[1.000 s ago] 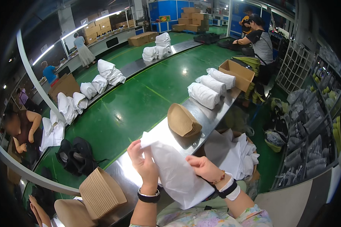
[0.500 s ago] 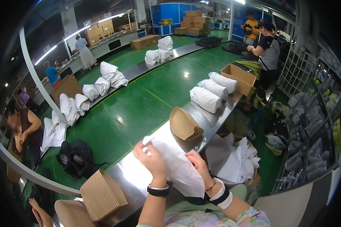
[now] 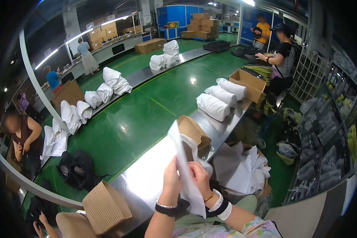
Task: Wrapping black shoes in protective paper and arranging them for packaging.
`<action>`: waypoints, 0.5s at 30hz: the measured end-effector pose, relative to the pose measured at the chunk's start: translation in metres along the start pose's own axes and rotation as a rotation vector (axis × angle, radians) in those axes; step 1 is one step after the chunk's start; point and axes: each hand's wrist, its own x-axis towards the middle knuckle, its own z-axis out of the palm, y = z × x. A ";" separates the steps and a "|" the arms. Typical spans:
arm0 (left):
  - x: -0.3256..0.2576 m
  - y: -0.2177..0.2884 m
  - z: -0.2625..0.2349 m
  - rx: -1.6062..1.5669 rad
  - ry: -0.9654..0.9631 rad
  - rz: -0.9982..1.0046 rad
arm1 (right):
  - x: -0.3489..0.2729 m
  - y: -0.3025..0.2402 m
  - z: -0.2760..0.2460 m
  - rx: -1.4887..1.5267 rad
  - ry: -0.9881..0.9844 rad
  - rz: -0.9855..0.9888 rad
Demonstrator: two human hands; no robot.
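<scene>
A thin sheet of white paper [image 3: 183, 164] stands nearly on edge between my hands, bent lengthwise, its top rising above my fingers. My left hand [image 3: 171, 181] is closed on its left side. On the other side, my right hand [image 3: 199, 177] has its fingers curled against the paper; a second flap loops up behind it. Just beyond the paper, a stack of brown curved cardboard inserts [image 3: 194, 131] rests on the metal bench [image 3: 141, 174], partly hidden by the sheet. A larger stack of such cardboard inserts [image 3: 107, 208] lies left of my forearms.
Three white wrapped bundles [image 3: 214, 107] and an open carton [image 3: 248, 85] line the bench farther off. Loose white paper [image 3: 240, 164] fills a box at right. Black shoes [image 3: 78, 169] are at left. Wrapped bundles [image 3: 115, 81] sit along the far conveyor; several people work around.
My hands have drawn together, the left moving right and down. The paper, spread out before, is now turned upright and folded between them.
</scene>
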 end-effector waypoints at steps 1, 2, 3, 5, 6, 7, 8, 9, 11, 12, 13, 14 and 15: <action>-0.002 -0.002 -0.001 -0.086 -0.087 -0.036 | 0.000 0.002 0.002 -0.277 0.021 -0.250; -0.003 -0.004 -0.003 -0.171 -0.173 -0.073 | -0.001 0.003 0.004 -0.322 0.027 -0.307; -0.003 -0.003 -0.016 -0.190 -0.254 -0.115 | -0.001 0.004 0.005 -0.312 -0.018 -0.298; -0.009 0.005 -0.027 -0.190 -0.309 -0.132 | 0.000 0.007 -0.001 -0.309 -0.057 -0.288; -0.010 0.010 -0.032 -0.191 -0.356 -0.146 | 0.001 0.006 -0.003 -0.240 -0.072 -0.251; -0.008 0.016 -0.038 -0.257 -0.388 -0.199 | 0.002 0.005 -0.005 -0.171 -0.088 -0.214; -0.010 0.021 -0.041 -0.256 -0.387 -0.197 | 0.004 0.002 -0.010 -0.169 -0.089 -0.215; -0.015 0.028 -0.041 -0.063 -0.418 -0.150 | 0.006 -0.005 -0.017 -0.149 -0.157 -0.075; -0.018 0.029 -0.040 0.129 -0.446 -0.101 | 0.013 0.003 -0.025 -0.166 -0.176 -0.048; -0.020 0.028 -0.041 0.419 -0.465 0.046 | 0.015 0.009 -0.027 -0.037 -0.201 0.200; -0.022 0.026 -0.040 0.706 -0.481 0.197 | 0.016 0.018 -0.028 0.146 -0.179 0.305; -0.024 0.025 -0.035 0.704 -0.484 0.197 | 0.017 0.030 -0.028 0.330 -0.156 0.409; -0.027 0.022 -0.028 0.908 -0.352 0.296 | 0.016 0.048 -0.030 0.327 -0.155 0.408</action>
